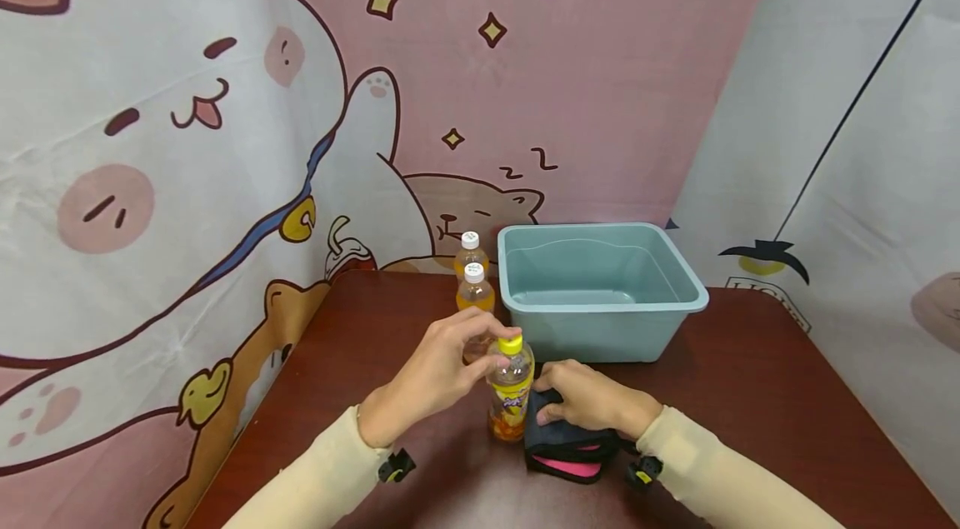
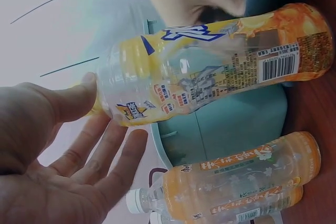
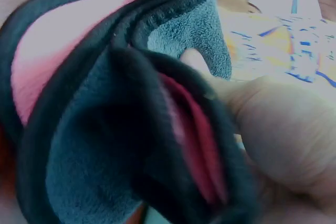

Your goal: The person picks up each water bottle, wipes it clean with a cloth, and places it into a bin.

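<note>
My left hand [image 1: 446,362] pinches a clear plastic bottle [image 1: 512,397] by its yellow cap, thumb and index finger at the top. The bottle stands upright on the table, with a yellow label and orange pattern near its base; in the left wrist view its barcode shows. Close on its right, my right hand [image 1: 588,397] grips a folded cloth [image 3: 94,150], dark grey-blue plush with black edging and a pink inner side. The thumb [image 3: 273,119] presses on a fold, and the other fingers are mostly hidden.
Behind the hands stands a light blue-green plastic tub [image 1: 600,329]. Left of it are two white-capped bottles with orange labels, the nearer bottle [image 1: 476,296] partly hidden by my left hand. A printed curtain [image 1: 600,96] hangs behind the dark red-brown table [image 1: 757,412].
</note>
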Tool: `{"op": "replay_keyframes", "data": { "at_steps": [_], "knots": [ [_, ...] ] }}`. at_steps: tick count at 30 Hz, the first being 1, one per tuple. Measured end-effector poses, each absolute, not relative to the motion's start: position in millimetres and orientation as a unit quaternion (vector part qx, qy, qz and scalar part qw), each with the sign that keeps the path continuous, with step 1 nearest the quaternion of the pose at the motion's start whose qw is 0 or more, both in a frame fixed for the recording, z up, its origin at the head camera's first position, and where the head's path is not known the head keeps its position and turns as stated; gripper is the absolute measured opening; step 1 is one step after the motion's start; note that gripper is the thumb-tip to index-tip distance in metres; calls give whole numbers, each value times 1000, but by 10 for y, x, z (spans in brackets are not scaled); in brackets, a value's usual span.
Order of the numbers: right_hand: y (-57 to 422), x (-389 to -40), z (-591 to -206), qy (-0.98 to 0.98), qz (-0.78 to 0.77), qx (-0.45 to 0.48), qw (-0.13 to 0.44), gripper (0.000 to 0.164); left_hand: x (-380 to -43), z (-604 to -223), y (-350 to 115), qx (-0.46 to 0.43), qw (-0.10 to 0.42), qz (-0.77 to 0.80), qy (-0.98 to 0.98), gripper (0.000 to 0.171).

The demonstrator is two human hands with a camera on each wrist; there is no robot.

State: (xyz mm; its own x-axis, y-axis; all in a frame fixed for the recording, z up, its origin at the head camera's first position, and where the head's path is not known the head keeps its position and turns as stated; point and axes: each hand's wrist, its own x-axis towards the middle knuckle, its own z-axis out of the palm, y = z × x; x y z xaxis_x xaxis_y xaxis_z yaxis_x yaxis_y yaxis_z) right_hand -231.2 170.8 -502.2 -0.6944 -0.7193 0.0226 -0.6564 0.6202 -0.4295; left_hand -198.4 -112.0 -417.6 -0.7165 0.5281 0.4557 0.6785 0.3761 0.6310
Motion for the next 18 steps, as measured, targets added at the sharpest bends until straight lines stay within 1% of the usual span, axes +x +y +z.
{"op": "replay_keyframes", "data": {
  "at_steps": [3,5,13,18],
  "knots": [
    [1687,-2322,-5073,900,-201,-379,75,42,-1987,-4167,-1120,-368,93,-416,-826,39],
    [1678,-2328,-5087,900,-207,-377,71,42,-1980,-4161,-1118,-368,98,-410,-829,39],
    [1730,-2354,-5041,888,-272,-366,56,33,-1975,-4158,-1119,-364,90,-407,-832,41],
    [1798,-2367,-4936,880,-308,-359,43,36,-1980,-4174,-1135,-370,93,-408,-829,40]
  ]
}}
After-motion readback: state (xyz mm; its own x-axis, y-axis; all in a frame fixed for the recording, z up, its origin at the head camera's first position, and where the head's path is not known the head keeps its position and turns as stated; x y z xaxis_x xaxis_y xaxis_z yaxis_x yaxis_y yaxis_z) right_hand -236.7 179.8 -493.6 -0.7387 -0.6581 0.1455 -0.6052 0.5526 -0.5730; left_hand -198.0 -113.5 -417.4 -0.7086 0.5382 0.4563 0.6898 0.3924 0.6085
